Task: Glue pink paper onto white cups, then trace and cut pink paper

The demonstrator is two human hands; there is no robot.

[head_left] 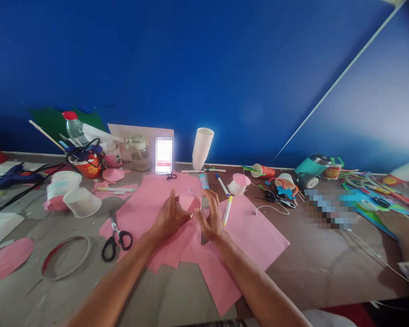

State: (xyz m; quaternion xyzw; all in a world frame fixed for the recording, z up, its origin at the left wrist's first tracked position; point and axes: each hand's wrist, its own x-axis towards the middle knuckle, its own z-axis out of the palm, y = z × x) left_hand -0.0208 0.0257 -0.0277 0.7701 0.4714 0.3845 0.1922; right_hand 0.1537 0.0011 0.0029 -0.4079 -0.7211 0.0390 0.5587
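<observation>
Currently left hand [168, 215], right hand [211, 220]: fingers [211, 200] around curled pink paper [188, 200]; white cups [202, 150] nested; pink-topped cup [238, 187], contents hidden.

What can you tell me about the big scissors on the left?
The scissors have two black, plastic-looking finger loops and metal-looking blades that seem closed or nearly so. They lie flat, loops nearer the person, tips pointing away. They sit left of the left hand, partly over the edge of the pink paper and partly over the grey table. Neither that hand nor the right hand touches them.
</observation>
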